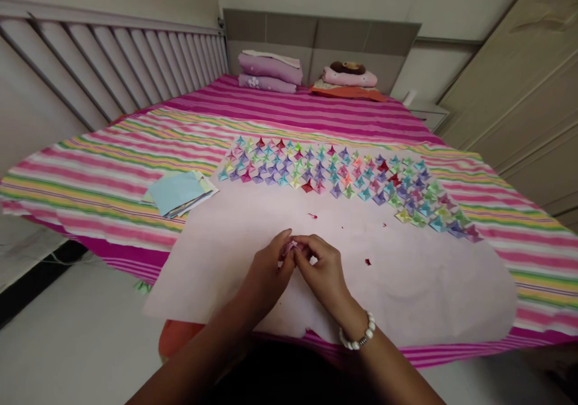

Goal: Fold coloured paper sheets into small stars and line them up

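My left hand (273, 265) and my right hand (321, 266) meet over the big pale sheet (226, 251). Between their fingertips they pinch a small pink folded paper piece (292, 248), mostly covered by the fingers. Both hands are closed on it, thumbs toward each other. Farther back on the sheet, several rows of small folded paper pieces (307, 167) in many colours stand side by side. To the left of the hands lies a stack of coloured paper (176, 191), light blue on top.
Small dark red scraps (368, 262) lie on the sheet near the right hand. The sheet rests on a bed with a striped cover (103, 173). Folded bedding (271, 71) sits by the headboard (325, 35). A white railing (135, 50) runs along the left, and a wardrobe (533, 80) stands at right.
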`<state>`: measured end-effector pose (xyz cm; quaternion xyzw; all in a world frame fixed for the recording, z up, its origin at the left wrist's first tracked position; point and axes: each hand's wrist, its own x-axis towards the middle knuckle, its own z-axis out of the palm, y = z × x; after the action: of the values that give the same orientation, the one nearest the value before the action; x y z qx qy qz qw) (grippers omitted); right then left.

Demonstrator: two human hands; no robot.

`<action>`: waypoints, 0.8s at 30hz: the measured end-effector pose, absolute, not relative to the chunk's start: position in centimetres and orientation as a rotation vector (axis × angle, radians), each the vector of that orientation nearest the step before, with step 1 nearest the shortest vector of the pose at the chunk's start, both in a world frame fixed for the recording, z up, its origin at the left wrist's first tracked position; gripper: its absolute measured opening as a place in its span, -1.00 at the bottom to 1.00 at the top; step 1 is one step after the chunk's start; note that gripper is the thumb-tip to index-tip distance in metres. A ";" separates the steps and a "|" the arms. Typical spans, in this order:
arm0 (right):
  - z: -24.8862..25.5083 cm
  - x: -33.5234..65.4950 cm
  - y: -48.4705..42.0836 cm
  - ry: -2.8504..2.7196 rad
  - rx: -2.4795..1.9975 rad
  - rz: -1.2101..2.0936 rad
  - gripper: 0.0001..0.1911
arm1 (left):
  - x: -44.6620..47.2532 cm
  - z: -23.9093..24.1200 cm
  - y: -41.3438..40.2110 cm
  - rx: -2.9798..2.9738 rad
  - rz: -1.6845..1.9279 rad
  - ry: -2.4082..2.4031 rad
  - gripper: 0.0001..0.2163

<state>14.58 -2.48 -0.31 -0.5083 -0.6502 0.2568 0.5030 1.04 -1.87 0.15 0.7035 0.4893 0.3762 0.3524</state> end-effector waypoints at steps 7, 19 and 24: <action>-0.2 14.1 -2.7 -1.666 -1.236 0.435 -0.78 | 1.5 -0.4 -1.6 2.027 0.939 1.230 -0.61; -0.4 14.9 -2.0 -1.220 -1.276 1.013 -0.72 | 0.2 0.1 -1.6 2.069 1.058 1.063 -0.86; -0.3 15.1 -1.9 -1.160 -1.226 1.100 -0.68 | -0.6 -0.1 -1.5 2.268 0.960 0.952 -0.64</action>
<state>15.07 -1.87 -0.32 -0.5143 -0.4869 0.4617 0.5340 -0.60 -1.54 -0.09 0.8321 0.3494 0.3521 0.2481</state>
